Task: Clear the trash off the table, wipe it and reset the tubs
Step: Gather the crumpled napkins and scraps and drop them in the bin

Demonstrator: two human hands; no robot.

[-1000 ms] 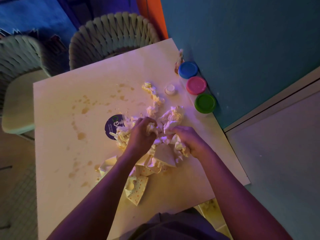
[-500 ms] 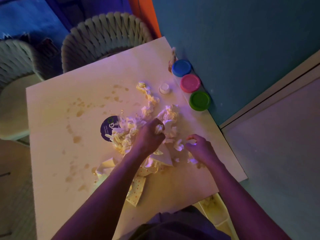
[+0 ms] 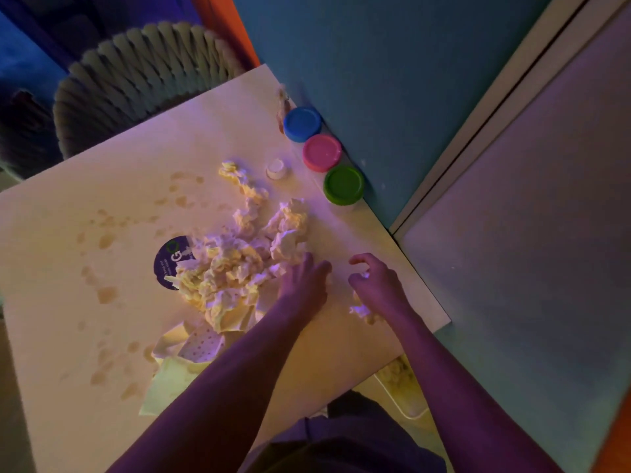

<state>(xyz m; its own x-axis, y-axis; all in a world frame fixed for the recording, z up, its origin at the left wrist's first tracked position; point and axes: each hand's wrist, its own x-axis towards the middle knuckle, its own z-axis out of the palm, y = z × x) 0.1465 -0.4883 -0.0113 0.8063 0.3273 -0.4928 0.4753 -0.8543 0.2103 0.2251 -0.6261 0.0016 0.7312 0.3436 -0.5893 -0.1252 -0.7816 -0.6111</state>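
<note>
— What's changed on your table (image 3: 85,336)?
— Your left hand (image 3: 302,285) has let go and lies flat against the crumpled paper pile (image 3: 235,268). Your right hand (image 3: 379,285), now at four o'clock, pinches a scrap. Tubs (image 3: 322,153) wait at one o'clock; clearing continues.

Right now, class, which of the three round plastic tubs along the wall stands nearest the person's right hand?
The green-lidded tub, last in the row; the pink-lidded tub and blue-lidded tub stand farther from the right hand.

The left hand (image 3: 302,285) is hiding part of the crumpled paper pile (image 3: 235,268), whose scraps are blurring together.
</note>
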